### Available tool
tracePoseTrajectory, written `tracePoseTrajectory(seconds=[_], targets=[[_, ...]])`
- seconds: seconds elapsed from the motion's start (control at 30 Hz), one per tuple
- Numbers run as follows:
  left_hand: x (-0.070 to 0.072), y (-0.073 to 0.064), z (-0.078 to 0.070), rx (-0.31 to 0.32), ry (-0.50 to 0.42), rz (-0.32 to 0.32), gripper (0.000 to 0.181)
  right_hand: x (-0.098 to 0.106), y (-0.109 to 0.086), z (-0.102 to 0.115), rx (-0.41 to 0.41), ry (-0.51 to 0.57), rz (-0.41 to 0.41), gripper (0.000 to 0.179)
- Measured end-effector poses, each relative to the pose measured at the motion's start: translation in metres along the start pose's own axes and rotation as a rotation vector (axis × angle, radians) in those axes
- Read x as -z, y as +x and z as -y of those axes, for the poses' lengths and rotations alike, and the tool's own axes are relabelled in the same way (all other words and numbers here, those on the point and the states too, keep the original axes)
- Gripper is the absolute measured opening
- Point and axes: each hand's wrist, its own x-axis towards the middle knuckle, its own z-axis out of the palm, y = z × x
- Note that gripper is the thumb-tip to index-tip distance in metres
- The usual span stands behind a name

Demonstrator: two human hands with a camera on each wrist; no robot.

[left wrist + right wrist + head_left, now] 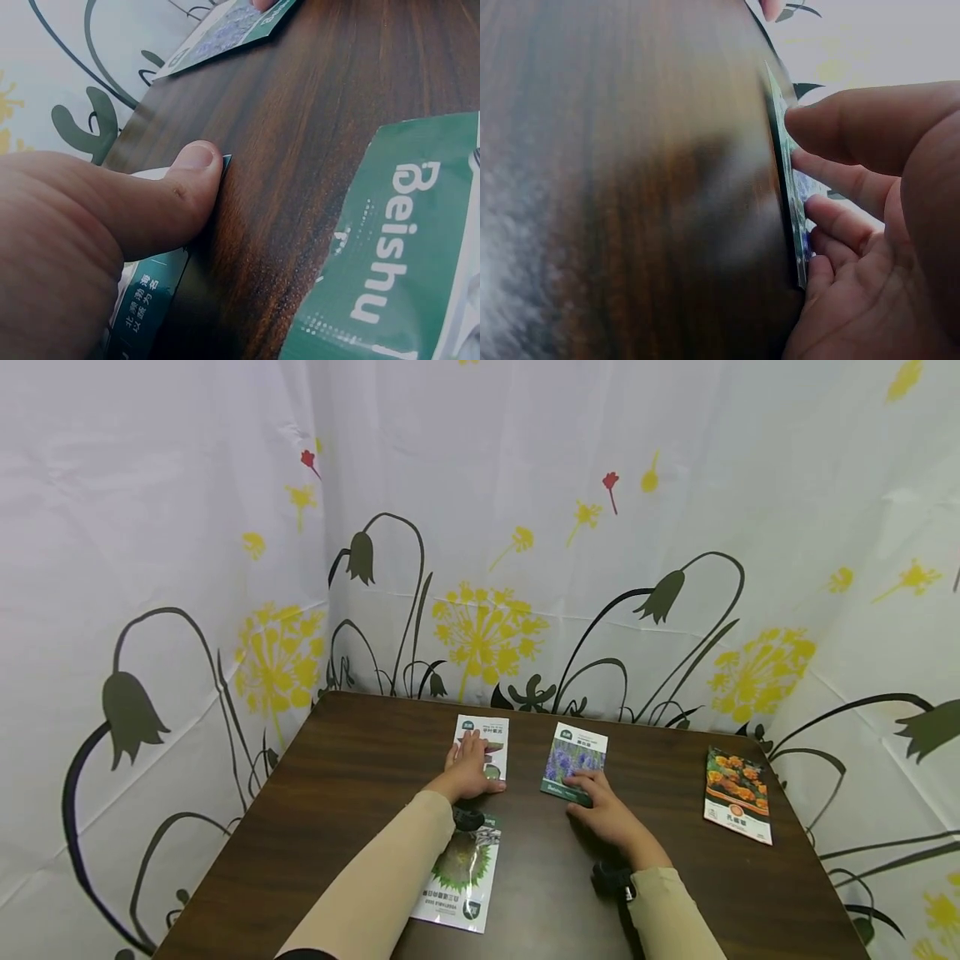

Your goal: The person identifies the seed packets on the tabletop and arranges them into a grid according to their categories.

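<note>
My left hand [468, 770] rests on a white seed packet [492, 727] near the table's back edge, fingers stretched over it. In the left wrist view its thumb [195, 176] lies along the packet's green end. My right hand [609, 814] touches the lower part of a seed packet with purple flowers [566, 757], which lies to the right of the white one. Fingertips [816, 206] meet that packet's face in the right wrist view, and the thumb is close to its near edge. A seed packet with a large green-rimmed flower head [455, 897] lies partly under my left forearm.
An orange-flower seed packet [738, 793] lies by the right edge of the dark wooden table [345, 777]. A white curtain [525, 468] printed with flowers hangs behind the table and at both sides.
</note>
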Motion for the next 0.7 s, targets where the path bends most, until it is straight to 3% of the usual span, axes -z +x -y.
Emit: tracePoseTrajectory(seconds=[0.23, 0.7], targets=[[0.0, -0.001, -0.002, -0.004, 0.033, 0.003, 0.099, 0.0, 0.009, -0.003, 0.05, -0.036, 0.025, 0.042], [-0.002, -0.002, -0.001, -0.019, 0.028, -0.013, 0.099, 0.004, 0.019, -0.002, 0.054, 0.003, 0.081, 0.038]])
